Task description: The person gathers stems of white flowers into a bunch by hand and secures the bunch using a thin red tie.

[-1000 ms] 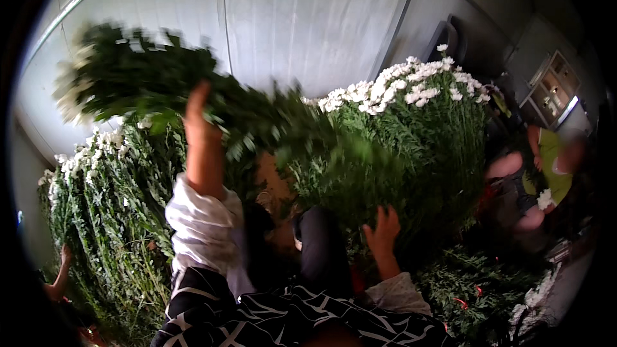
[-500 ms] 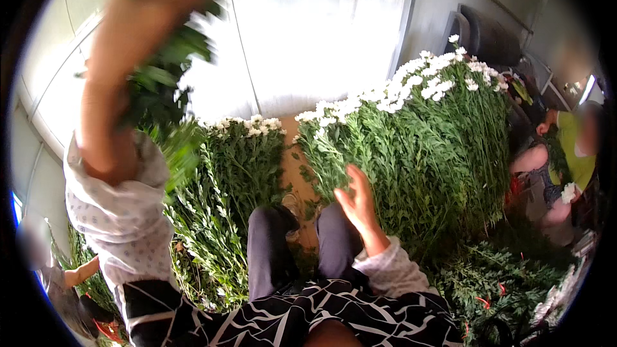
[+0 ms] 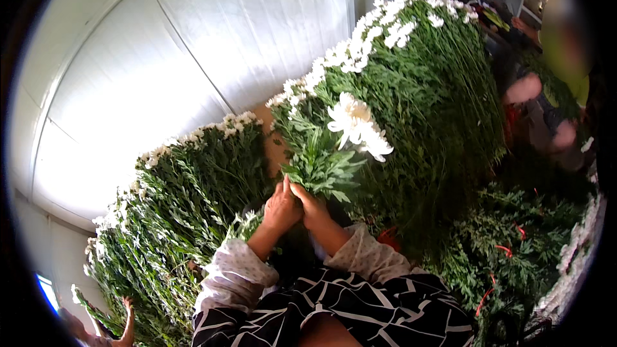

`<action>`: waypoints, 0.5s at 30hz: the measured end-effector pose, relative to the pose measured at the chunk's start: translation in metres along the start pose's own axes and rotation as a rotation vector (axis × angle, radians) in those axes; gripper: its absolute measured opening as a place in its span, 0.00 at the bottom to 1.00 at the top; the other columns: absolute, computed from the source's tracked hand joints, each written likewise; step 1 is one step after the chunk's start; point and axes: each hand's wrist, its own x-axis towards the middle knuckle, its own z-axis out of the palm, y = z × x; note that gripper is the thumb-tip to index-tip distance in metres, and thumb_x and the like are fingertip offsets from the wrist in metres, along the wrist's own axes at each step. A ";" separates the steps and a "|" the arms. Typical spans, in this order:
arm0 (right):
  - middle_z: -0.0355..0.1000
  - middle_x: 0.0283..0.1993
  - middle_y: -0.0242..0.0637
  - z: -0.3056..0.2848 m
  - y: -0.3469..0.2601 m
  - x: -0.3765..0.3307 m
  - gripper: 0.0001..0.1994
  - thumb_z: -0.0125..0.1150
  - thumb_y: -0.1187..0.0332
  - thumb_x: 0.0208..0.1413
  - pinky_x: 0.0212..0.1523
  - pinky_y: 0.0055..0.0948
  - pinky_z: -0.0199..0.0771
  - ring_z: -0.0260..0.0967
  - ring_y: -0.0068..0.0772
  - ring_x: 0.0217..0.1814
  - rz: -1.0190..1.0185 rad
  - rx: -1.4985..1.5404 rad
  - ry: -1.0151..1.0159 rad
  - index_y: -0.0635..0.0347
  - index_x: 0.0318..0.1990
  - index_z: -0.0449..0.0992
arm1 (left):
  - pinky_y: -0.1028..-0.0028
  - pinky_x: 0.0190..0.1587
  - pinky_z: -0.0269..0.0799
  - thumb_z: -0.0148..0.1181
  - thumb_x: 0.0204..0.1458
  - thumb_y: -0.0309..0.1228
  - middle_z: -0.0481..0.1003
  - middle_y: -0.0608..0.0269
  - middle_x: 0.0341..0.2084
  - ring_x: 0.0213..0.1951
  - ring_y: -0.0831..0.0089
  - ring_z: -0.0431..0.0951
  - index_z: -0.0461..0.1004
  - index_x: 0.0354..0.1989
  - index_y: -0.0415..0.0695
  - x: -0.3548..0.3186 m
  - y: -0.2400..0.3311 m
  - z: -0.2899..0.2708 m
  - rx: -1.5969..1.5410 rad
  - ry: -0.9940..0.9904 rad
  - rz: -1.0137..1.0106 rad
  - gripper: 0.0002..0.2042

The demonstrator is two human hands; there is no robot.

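Observation:
White chrysanthemums (image 3: 360, 130) with green leaves stand out from between my two hands, in front of my lap, their heads tilted away to the right. My left hand (image 3: 281, 208) is closed around the leafy stems. Pressed against it, my right hand (image 3: 313, 208) is also closed on the same stems. The palms hide the lower part of the stems.
White chrysanthemums in a tall stack (image 3: 424, 83) fill the right, and a second stack (image 3: 193, 180) lies to the left. Cut greenery with red ties (image 3: 504, 250) lies lower right. A pale panel wall (image 3: 128, 77) rises behind. Co-workers are at both sides.
My left arm has come down from the upper left with the greenery. My right hand, open before, has closed on the stems beside the left. The view has turned.

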 end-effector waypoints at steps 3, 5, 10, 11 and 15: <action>0.66 0.38 0.34 -0.014 0.033 0.006 0.15 0.55 0.69 0.41 0.39 0.25 0.63 0.63 0.27 0.38 0.611 0.518 0.236 0.62 0.40 0.66 | 0.67 0.49 0.53 0.66 0.20 0.34 0.53 0.44 0.47 0.48 0.54 0.56 0.36 0.55 0.38 -0.006 0.006 -0.023 -0.166 0.143 0.242 0.51; 0.66 0.37 0.33 -0.036 0.076 0.000 0.15 0.57 0.70 0.40 0.38 0.26 0.63 0.63 0.27 0.37 0.460 0.376 0.188 0.62 0.39 0.67 | 0.65 0.49 0.52 0.67 0.18 0.40 0.55 0.45 0.47 0.49 0.55 0.56 0.38 0.54 0.37 -0.016 0.008 -0.024 -0.079 0.069 0.121 0.52; 0.66 0.34 0.29 0.025 -0.015 0.012 0.16 0.61 0.73 0.36 0.36 0.23 0.63 0.62 0.22 0.33 0.746 0.860 0.453 0.58 0.36 0.67 | 0.66 0.33 0.64 0.63 0.24 0.39 0.69 0.48 0.29 0.33 0.56 0.69 0.45 0.53 0.44 -0.045 -0.048 0.007 0.062 0.023 -0.301 0.44; 0.66 0.33 0.29 0.021 -0.010 0.010 0.14 0.61 0.73 0.37 0.36 0.23 0.64 0.63 0.21 0.33 0.672 0.892 0.438 0.58 0.35 0.67 | 0.66 0.31 0.64 0.62 0.25 0.38 0.70 0.49 0.26 0.32 0.57 0.70 0.50 0.52 0.44 -0.041 -0.056 0.012 0.061 0.042 -0.203 0.40; 0.66 0.33 0.29 0.008 0.008 0.014 0.14 0.60 0.73 0.38 0.35 0.22 0.64 0.63 0.21 0.33 0.512 0.945 0.464 0.58 0.35 0.67 | 0.66 0.30 0.64 0.58 0.29 0.32 0.70 0.53 0.24 0.28 0.55 0.69 0.65 0.34 0.40 -0.013 -0.044 0.014 0.339 0.250 0.363 0.19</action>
